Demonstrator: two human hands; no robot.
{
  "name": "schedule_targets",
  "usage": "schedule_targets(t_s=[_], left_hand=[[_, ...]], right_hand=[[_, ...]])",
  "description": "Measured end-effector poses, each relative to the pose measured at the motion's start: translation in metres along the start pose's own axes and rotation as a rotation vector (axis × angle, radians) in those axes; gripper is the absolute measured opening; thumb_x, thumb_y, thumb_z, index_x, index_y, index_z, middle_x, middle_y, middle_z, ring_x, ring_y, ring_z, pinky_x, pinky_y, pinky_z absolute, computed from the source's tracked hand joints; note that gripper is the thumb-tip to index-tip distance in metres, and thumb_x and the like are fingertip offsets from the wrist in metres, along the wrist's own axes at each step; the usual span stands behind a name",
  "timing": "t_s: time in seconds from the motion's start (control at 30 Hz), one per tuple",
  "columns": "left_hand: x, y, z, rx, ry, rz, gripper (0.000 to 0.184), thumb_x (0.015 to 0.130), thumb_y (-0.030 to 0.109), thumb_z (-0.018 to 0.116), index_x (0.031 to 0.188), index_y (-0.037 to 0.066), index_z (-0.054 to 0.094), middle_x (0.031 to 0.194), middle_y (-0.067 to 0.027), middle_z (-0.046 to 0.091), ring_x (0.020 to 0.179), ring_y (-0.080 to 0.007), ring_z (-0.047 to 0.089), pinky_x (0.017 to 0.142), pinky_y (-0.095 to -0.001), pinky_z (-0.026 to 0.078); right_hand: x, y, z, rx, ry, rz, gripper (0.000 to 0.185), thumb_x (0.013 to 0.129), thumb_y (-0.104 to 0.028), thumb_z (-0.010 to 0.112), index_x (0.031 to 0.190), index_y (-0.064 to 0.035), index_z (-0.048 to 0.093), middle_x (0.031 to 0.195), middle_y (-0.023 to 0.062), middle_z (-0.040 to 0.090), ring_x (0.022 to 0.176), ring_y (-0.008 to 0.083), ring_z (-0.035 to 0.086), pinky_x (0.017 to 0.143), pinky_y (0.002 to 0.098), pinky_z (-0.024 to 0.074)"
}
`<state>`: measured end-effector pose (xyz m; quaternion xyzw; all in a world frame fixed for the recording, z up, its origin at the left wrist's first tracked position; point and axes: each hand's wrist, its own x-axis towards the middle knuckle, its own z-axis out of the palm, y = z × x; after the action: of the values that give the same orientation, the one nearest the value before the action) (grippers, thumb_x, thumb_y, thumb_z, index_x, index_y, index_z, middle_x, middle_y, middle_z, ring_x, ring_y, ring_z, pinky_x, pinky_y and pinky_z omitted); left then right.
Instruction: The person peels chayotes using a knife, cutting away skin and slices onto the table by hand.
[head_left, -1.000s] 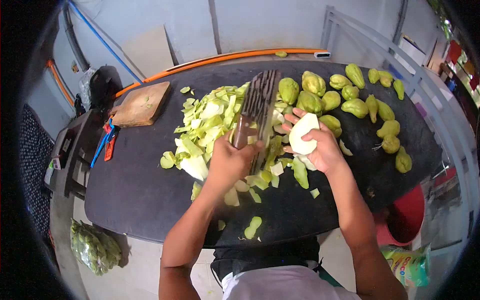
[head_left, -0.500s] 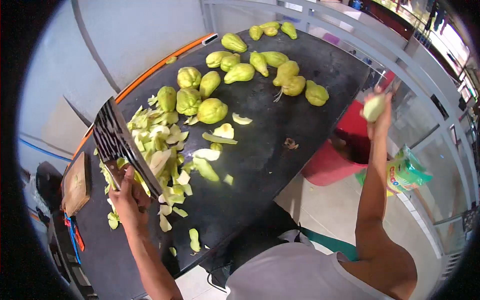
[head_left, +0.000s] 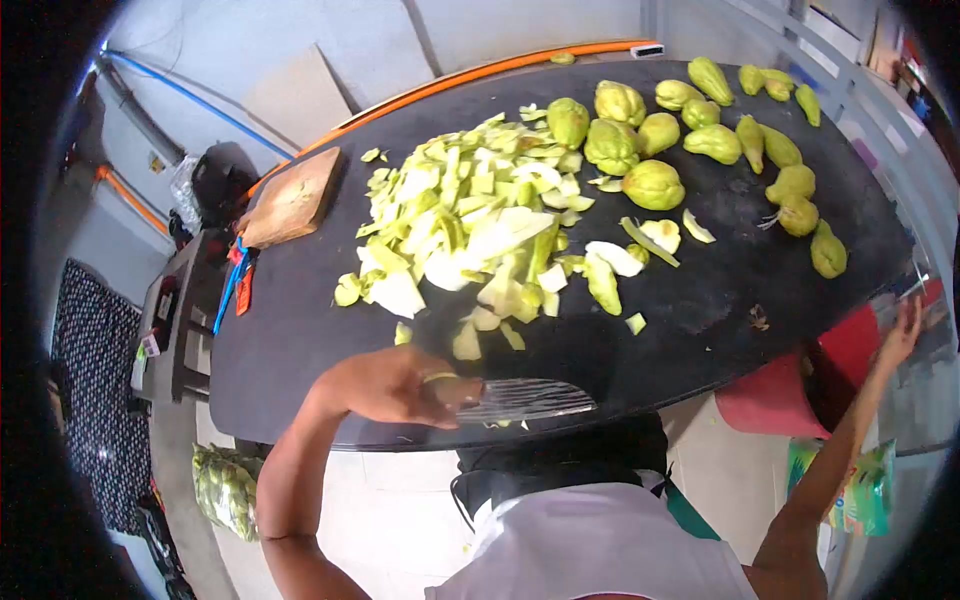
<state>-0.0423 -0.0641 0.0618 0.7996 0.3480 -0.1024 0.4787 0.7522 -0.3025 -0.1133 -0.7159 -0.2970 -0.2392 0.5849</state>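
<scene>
My left hand (head_left: 395,388) is wrapped round the handle of a wide-bladed cleaver (head_left: 535,398), held low over the front edge of the dark table (head_left: 300,365). Its streaked blade points to the right. Behind it lies a large heap of cut chayote pieces (head_left: 465,215), pale green and white. At the far right my right hand (head_left: 904,328) is stretched out near the red bin (head_left: 765,400), its fingers apart and nothing visible in them. Several whole chayotes (head_left: 655,186) rest on the table's back right part.
A wooden chopping board (head_left: 292,200) lies at the table's left end, beside blue and red handles (head_left: 243,285). An orange pipe (head_left: 470,75) runs along the back edge. On the floor stand a bag of green produce (head_left: 225,490) and a green printed bag (head_left: 865,490).
The view has turned left. The cleaver has swung from upright beside the heap down to the table's front edge. The chayote that was in my right hand no longer shows there.
</scene>
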Motion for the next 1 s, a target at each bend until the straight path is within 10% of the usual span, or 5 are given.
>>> schedule_targets(t_s=[0.37, 0.57, 0.7, 0.87, 1.0], left_hand=[[0.062, -0.070, -0.109, 0.011, 0.488, -0.029, 0.022, 0.082, 0.012, 0.078, 0.099, 0.004, 0.066, 0.069, 0.0070, 0.055, 0.062, -0.0062, 0.048, 0.057, -0.0282, 0.040], [0.046, -0.057, -0.119, 0.035, 0.639, 0.038, 0.025, 0.079, 0.017, 0.080, 0.083, -0.001, 0.063, 0.062, -0.0006, 0.051, 0.061, -0.0085, 0.047, 0.055, -0.0305, 0.040], [0.038, -0.042, -0.090, -0.058, 0.986, 0.164, 0.023, 0.080, 0.007, 0.079, 0.097, 0.001, 0.066, 0.072, 0.0052, 0.053, 0.063, -0.0036, 0.045, 0.055, -0.0231, 0.036], [0.047, -0.013, -0.073, -0.266, 1.206, 0.330, 0.027, 0.084, 0.004, 0.073, 0.110, 0.000, 0.066, 0.076, 0.0043, 0.057, 0.062, -0.0029, 0.046, 0.055, -0.0211, 0.036], [0.056, -0.013, -0.067, -0.333, 1.143, 0.104, 0.022, 0.086, 0.009, 0.073, 0.103, -0.003, 0.066, 0.069, 0.0060, 0.047, 0.063, -0.0042, 0.038, 0.054, -0.0257, 0.031]], right_hand=[[-0.078, -0.378, 0.203, 0.409, -0.874, -0.185, 0.042, 0.092, -0.018, 0.070, 0.130, -0.0051, 0.060, 0.132, 0.0087, 0.062, 0.121, 0.0222, 0.059, 0.097, 0.0330, 0.0507], [-0.107, -0.419, 0.270, -0.019, -1.241, -0.601, 0.045, 0.083, -0.021, 0.080, 0.121, -0.0060, 0.063, 0.117, 0.0105, 0.066, 0.104, 0.0236, 0.067, 0.087, 0.0369, 0.0548], [-0.107, -0.417, 0.326, 0.096, -0.995, -0.615, 0.057, 0.079, -0.027, 0.083, 0.125, -0.0022, 0.058, 0.115, 0.0154, 0.066, 0.104, 0.0282, 0.067, 0.090, 0.0365, 0.0550], [-0.137, -0.428, 0.373, -0.233, -1.242, -0.450, 0.102, 0.064, -0.057, 0.084, 0.140, 0.0008, 0.049, 0.128, 0.0274, 0.061, 0.119, 0.0388, 0.061, 0.102, 0.0444, 0.0492], [-0.143, -0.411, 0.398, -0.149, -1.206, -0.358, 0.098, 0.070, -0.051, 0.083, 0.144, -0.0006, 0.046, 0.132, 0.0261, 0.060, 0.119, 0.0395, 0.061, 0.101, 0.0442, 0.0497]])
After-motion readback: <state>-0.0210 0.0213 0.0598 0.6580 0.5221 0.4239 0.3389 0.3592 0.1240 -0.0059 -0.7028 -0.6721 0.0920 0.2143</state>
